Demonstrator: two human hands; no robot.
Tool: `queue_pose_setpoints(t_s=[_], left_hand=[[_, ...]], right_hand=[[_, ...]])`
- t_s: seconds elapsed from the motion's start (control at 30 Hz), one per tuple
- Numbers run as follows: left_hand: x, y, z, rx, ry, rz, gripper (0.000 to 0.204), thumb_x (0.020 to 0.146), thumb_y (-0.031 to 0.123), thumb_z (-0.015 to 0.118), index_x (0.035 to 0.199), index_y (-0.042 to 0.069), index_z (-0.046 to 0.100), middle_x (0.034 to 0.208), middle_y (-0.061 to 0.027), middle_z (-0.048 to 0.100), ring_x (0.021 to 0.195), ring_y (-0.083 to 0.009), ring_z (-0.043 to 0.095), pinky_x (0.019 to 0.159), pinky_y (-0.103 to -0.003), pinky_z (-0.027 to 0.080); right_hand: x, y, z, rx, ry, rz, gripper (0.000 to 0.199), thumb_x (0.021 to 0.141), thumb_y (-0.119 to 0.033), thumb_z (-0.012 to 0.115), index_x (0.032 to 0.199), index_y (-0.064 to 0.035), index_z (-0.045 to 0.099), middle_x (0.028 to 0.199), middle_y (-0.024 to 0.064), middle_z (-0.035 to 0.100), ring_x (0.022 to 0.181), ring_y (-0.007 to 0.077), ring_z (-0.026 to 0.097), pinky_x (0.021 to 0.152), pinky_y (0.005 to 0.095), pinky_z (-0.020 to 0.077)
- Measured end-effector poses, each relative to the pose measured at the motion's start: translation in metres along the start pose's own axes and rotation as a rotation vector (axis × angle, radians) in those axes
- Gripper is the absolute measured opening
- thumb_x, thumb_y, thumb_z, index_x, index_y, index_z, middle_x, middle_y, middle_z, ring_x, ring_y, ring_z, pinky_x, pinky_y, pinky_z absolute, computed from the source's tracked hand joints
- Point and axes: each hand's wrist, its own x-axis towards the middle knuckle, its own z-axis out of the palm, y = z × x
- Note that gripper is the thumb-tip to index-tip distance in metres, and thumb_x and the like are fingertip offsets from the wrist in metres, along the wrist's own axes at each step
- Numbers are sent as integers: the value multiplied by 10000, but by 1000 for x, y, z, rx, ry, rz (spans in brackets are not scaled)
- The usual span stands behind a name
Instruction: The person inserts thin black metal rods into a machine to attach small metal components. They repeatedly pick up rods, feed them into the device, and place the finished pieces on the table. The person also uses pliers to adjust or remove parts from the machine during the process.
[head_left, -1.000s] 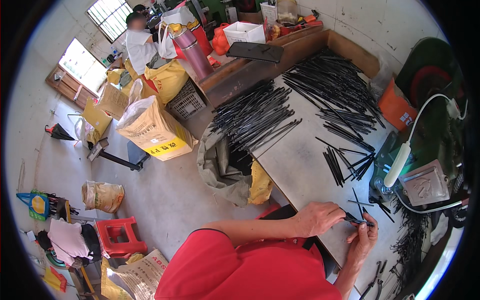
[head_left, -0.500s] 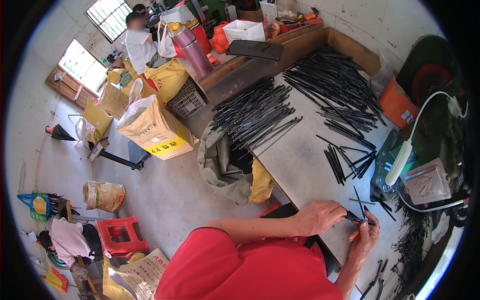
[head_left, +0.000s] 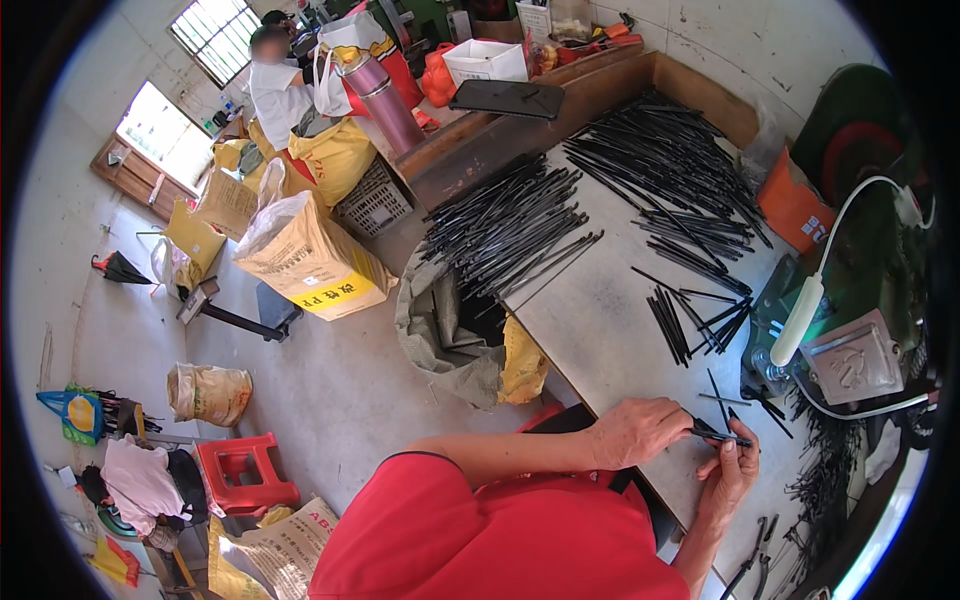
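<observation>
Slim rods (head_left: 680, 165) are showing glossy black against the pale grey worktop (head_left: 595, 325). The person's shirt (head_left: 500, 530) is standing out in plain red, with a dark-edged sleeve (head_left: 415, 485). A stool (head_left: 243, 448) is also showing bright red. A paper sack (head_left: 300, 245) is wearing tan with a yellow band (head_left: 350, 287), a flask (head_left: 388, 107) is gleaming metallic pink, an open box (head_left: 487, 62) is showing white, and a carton (head_left: 795, 207) is showing orange.
</observation>
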Motion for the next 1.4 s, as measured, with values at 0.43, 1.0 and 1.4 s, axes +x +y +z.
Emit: queue_pose_setpoints(t_s=[0.43,1.0,1.4], left_hand=[[14,7,2,-450,-201,-368,95,889,98,585,952,29,601,733,-70,616,616,-172,579,554,-291,456],[45,24,20,-466,-431,-445,172,914,166,606,967,2,613,697,-45,633,554,-83,558,515,-232,442],[123,-33,18,-783,-151,-644,167,859,135,663,971,19,617,834,-56,655,714,-102,616,625,-216,471]], right_hand=[[-5,-23,-3,-47,5,87,357,866,-87,589,1183,63,527,859,140,678,624,133,609,681,260,480],[0,-47,-28,70,28,83,319,900,-145,603,1156,34,539,817,134,670,583,150,640,518,236,514],[53,-41,-39,452,168,67,205,945,-153,541,1051,12,482,978,206,645,814,206,675,678,264,560]])
